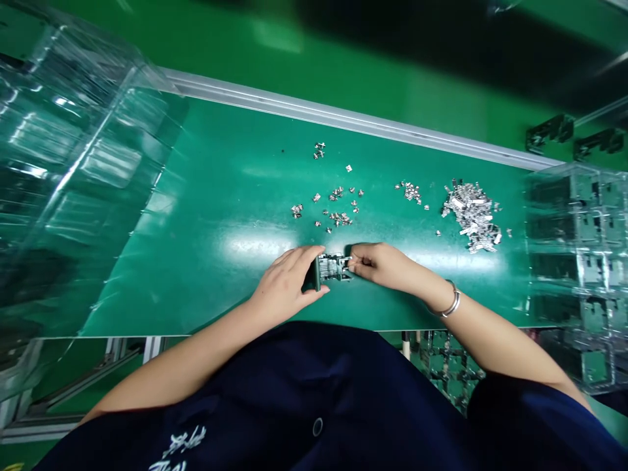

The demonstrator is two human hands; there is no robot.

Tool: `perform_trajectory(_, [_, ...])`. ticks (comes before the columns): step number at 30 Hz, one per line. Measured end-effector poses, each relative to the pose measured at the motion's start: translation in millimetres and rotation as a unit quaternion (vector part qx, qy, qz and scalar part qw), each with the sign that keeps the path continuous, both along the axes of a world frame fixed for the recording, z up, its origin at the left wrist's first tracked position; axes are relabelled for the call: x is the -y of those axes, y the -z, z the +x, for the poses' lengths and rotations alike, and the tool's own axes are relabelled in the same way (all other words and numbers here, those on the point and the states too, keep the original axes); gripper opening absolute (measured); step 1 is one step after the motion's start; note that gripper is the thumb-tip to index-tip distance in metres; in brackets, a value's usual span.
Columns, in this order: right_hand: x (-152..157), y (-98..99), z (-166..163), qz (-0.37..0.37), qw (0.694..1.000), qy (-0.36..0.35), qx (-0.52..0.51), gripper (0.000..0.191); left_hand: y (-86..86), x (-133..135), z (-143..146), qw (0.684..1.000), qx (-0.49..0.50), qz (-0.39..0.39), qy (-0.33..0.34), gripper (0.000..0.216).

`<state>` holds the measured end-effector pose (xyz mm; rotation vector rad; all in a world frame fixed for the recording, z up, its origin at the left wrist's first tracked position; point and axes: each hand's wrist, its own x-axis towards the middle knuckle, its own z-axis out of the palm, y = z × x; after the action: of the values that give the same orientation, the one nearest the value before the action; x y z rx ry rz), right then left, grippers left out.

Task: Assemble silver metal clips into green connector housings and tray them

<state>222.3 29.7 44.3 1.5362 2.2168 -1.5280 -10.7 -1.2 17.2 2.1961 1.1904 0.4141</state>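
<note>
Near the front edge of the green table, my left hand (289,284) grips a small dark rectangular housing (333,267), thumb below and fingers above its left side. Inside the housing show pale and metallic inner parts, too small to name. At its right end my right hand (375,263) is closed in a pinch against it; whatever lies between the fingertips is too small to make out. Just beyond the hands, small shiny metal pieces (339,219) lie scattered in loose clusters.
A larger heap of flat silvery metal pieces (473,216) lies to the right, with a smaller cluster (411,191) beside it. Clear plastic trays (589,261) stack up at the right edge. More clear trays (73,163) stand at the left. A metal rail (304,112) borders the table's far side.
</note>
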Motion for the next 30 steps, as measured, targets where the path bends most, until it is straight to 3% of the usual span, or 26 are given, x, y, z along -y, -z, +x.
perform_trajectory(4, [7, 8.0, 8, 0.008, 0.999, 0.025, -0.046, 0.009, 0.2, 0, 0, 1.000, -0.004, -0.006, -0.003, 0.058])
perform_trajectory(9, [7, 4.4, 3, 0.049, 0.999, -0.007, 0.007, 0.012, -1.6, -1, 2, 1.000, -0.003, -0.019, -0.004, 0.059])
perform_trajectory(17, [4, -1.8, -9, 0.054, 0.994, -0.029, 0.095, 0.009, -1.6, -1, 1, 1.000, 0.001, -0.012, -0.012, 0.056])
perform_trajectory(20, [10, 4.2, 4, 0.104, 0.995, -0.010, 0.010, 0.009, 1.0, 2, 0, 0.999, 0.033, -0.001, -0.042, 0.055])
perform_trajectory(23, [23, 8.2, 12, 0.257, 0.962, 0.073, -0.048, 0.017, 5.6, 8, 1, 0.990, 0.116, 0.019, -0.075, 0.053])
perform_trajectory(24, [28, 8.4, 11, 0.275, 0.953, 0.104, -0.071, 0.019, 7.0, 9, 2, 0.985, 0.148, 0.031, -0.078, 0.052])
perform_trajectory(28, [44, 4.7, -8, 0.162, 0.946, 0.182, -0.213, 0.021, 6.2, 10, 4, 0.971, 0.215, 0.088, -0.060, 0.051])
perform_trajectory(30, [49, 1.5, -16, 0.190, 0.938, 0.196, -0.215, 0.017, 1.5, 9, 1, 0.973, 0.203, 0.103, -0.038, 0.061])
